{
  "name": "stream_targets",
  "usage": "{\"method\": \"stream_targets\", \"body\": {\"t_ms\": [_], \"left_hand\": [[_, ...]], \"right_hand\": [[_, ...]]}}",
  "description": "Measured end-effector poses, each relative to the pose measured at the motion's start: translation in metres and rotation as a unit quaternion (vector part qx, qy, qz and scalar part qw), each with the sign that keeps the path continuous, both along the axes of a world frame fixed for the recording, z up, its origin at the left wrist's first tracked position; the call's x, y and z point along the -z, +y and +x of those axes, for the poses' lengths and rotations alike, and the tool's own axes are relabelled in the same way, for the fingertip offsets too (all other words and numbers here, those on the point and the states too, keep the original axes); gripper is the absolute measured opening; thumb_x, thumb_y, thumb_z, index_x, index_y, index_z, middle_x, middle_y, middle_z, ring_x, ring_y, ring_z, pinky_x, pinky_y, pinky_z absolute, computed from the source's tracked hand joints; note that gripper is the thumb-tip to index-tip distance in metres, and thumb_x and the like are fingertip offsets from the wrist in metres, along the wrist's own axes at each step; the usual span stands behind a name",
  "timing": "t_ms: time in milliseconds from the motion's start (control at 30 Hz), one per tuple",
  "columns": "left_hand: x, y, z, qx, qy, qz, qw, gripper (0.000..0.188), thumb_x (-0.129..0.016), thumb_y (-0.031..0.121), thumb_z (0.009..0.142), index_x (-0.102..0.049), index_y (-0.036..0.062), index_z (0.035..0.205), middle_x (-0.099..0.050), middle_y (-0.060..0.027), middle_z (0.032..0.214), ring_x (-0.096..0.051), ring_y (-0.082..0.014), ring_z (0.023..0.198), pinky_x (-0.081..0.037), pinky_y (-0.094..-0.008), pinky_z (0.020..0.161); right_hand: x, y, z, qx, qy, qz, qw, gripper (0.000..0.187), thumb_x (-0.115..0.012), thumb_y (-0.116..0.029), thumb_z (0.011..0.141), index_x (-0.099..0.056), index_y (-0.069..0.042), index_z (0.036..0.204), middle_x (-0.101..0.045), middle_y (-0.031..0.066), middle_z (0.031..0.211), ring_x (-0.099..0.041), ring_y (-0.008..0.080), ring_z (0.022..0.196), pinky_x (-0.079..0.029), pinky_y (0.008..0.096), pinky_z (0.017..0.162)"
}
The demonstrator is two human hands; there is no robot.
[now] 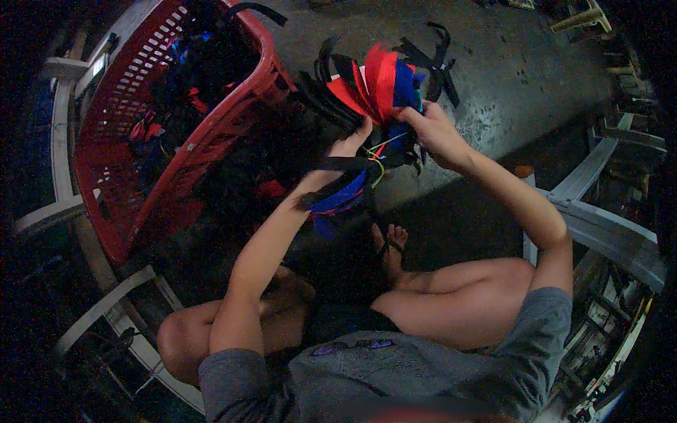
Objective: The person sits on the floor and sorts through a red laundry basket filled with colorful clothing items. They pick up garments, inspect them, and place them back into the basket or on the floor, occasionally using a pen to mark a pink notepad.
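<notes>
Dim light; grey floor, dark-spotted; pale frames both sides.

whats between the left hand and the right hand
In the head view, a fanned bundle of pieces, mostly red with some blue, lies between the left hand and the right hand.

Head view: 1 fisheye, worn head-high, looking steeply down and forward.
Shirt: nearest, along the lower edge.
Left hand, right hand: farther off, above centre.
Floor: beyond both, toward the dark rim.
</notes>
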State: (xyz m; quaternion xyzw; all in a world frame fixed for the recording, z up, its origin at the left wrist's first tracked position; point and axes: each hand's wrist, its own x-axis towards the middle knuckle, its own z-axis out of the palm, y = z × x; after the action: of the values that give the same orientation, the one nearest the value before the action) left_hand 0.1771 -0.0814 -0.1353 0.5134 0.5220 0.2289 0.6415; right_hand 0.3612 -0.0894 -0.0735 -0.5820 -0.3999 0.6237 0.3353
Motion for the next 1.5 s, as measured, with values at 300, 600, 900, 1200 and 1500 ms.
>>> {"method": "stream_targets", "body": {"t_ms": [300, 600, 900, 1200, 1500], "left_hand": [[0.0, -0.006, 0.005, -0.017, -0.055, -0.018, 0.998, 0.047, -0.05, 0.05, 0.088, -0.058, 0.0053, 0.102, -0.058, -0.0019, 0.094, -0.051, -0.0161, 0.089, -0.04, -0.0314, 0.084], [-0.016, -0.012, 0.005, -0.05, -0.104, 0.024, 0.993, 0.04, -0.057, 0.048, 0.085, -0.063, 0.0099, 0.094, -0.059, -0.0016, 0.08, -0.054, -0.0161, 0.074, -0.045, -0.0331, 0.07], [0.002, -0.003, 0.006, 0.033, 0.053, 0.028, 0.998, 0.047, -0.068, 0.037, 0.076, -0.06, 0.0019, 0.106, -0.064, -0.0084, 0.095, -0.06, -0.0199, 0.088, -0.046, -0.0338, 0.081], [-0.018, 0.005, -0.005, 0.139, -0.111, -0.115, 0.977, 0.035, -0.059, 0.029, 0.087, -0.057, 0.0077, 0.114, -0.061, -0.0009, 0.093, -0.057, -0.0095, 0.08, -0.047, -0.025, 0.069], [-0.136, 0.057, -0.079, 0.464, 0.169, 0.352, 0.795, 0.039, -0.041, 0.027, 0.088, -0.058, -0.0046, 0.102, -0.061, -0.024, 0.097, -0.061, -0.0355, 0.087, -0.046, -0.0439, 0.078]], "right_hand": [[0.002, -0.008, -0.001, 0.11, 0.06, -0.063, 0.99, 0.016, -0.054, -0.022, 0.084, -0.055, -0.008, 0.089, -0.052, -0.0038, 0.072, -0.036, 0.0035, 0.05, -0.024, 0.0201, 0.042], [0.031, 0.0, 0.017, 0.049, 0.139, -0.136, 0.98, 0.02, -0.055, -0.022, 0.085, -0.056, -0.006, 0.095, -0.055, -0.002, 0.078, -0.042, 0.0047, 0.055, -0.032, 0.02, 0.045], [0.041, -0.011, -0.002, -0.044, 0.056, -0.013, 0.997, 0.035, -0.068, -0.025, 0.079, -0.06, -0.003, 0.105, -0.064, 0.0061, 0.1, -0.061, 0.0165, 0.089, -0.048, 0.0298, 0.081], [0.076, -0.011, 0.026, 0.043, 0.141, -0.114, 0.983, 0.043, -0.063, -0.028, 0.082, -0.049, -0.006, 0.116, -0.061, 0.0054, 0.102, -0.059, 0.0177, 0.089, -0.049, 0.0309, 0.075], [0.078, -0.055, 0.048, -0.53, -0.448, 0.113, 0.712, 0.069, -0.067, -0.01, 0.069, -0.038, -0.008, 0.131, -0.046, 0.0258, 0.125, -0.059, 0.0396, 0.093, -0.05, 0.0432, 0.08]]}}
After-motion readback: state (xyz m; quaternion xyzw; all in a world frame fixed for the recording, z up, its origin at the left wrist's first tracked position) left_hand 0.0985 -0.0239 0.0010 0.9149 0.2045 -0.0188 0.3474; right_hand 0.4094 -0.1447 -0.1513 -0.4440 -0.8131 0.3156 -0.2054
